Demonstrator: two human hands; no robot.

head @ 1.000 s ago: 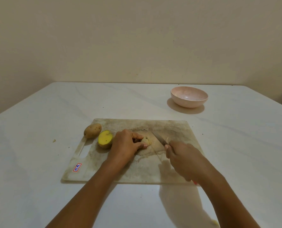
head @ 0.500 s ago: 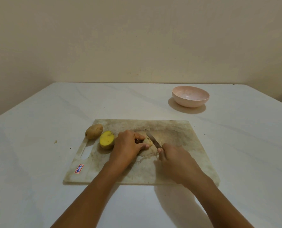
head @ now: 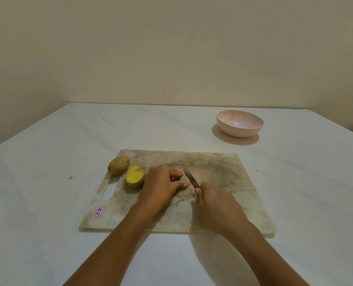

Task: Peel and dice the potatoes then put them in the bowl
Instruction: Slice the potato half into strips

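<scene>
Pink and speckled, the bowl (head: 240,123) stands toward the far right corner of the white table (head: 47,203), well apart from the stained cutting board (head: 243,199) at the middle of the near edge. At the board's far left corner, beside its handle slot, lies a whole unpeeled potato (head: 119,165). Just right of it rests a halved potato (head: 135,176) with its yellow cut face turned up. Near the board's centre the left hand (head: 161,186) curls over a pale potato piece (head: 185,180), thumb and fingertips pinching it against the board. Most of that piece is hidden under the fingers, so its shape is hard to judge; it seems to be the other half. The right hand (head: 217,205) is wrapped around the handle of a small knife (head: 191,179), forefinger stretched along the top. The dark blade angles away to the left and meets the held piece just beside the left fingertips. A red and blue sticker (head: 99,211) sits near the board's near left corner.
</scene>
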